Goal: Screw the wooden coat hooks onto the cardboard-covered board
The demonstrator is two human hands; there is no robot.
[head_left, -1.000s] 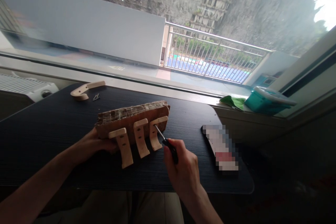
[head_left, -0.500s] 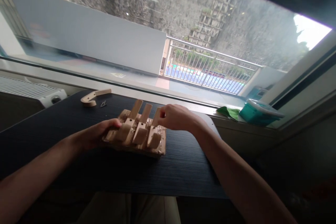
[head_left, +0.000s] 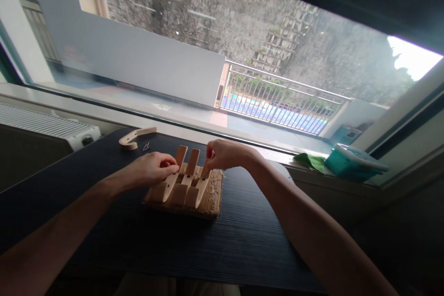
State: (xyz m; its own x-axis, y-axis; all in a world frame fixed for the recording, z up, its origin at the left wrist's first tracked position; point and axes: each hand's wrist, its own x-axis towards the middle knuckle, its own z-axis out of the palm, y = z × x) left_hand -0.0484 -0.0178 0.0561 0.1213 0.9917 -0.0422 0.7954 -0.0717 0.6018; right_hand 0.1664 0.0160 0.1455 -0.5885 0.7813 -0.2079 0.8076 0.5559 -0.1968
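Note:
Three pale wooden hooks are fixed side by side on a rough wooden block, which lies flat on the dark table. My left hand pinches the upright strip of the left wooden hook from its left side. Between the hands stands the middle wooden hook, untouched. The fingers of my right hand are closed around the upper end of the right wooden hook, partly hiding it. The screwdriver is out of sight.
Behind my left hand lie a loose wooden hook and a few small screws on the table. A green cloth and a teal lidded box rest on the sill at right. The radiator is at left.
The block has been tipped down flat, hooks facing up. My right hand has left its screwdriver grip for the right hook; my left hand has moved from the block's edge to the left hook.

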